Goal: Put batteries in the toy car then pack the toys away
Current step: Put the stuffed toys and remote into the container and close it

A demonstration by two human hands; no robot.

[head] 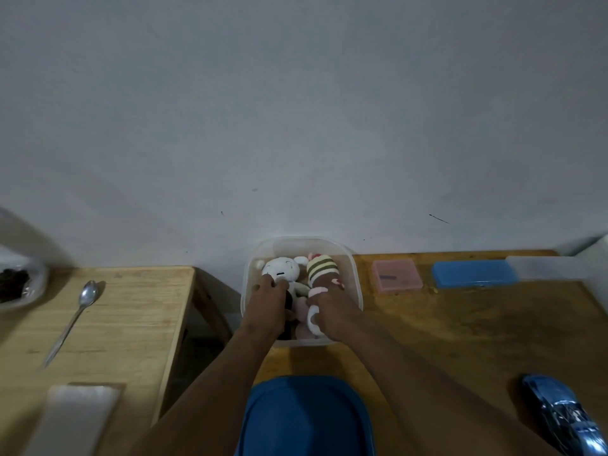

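Note:
A clear plastic tub (301, 244) stands against the wall, at the left end of the darker table. Both of my hands are inside it. My left hand (268, 306) presses on a white plush toy (280, 267), fingers curled on it. My right hand (332, 312) grips a pink and white plush (312, 319). A plush with yellow and brown stripes (321, 266) lies at the back of the tub. The tub's blue lid (306, 419) lies flat at the table's near edge. A shiny blue toy car (569, 419) sits at the lower right.
A pink case (396, 275), a blue case (473, 274) and a clear box (546, 267) line the wall on the right. On the lighter left table lie a spoon (74, 319), a white block (74, 419) and a bowl (19, 284). A gap separates the tables.

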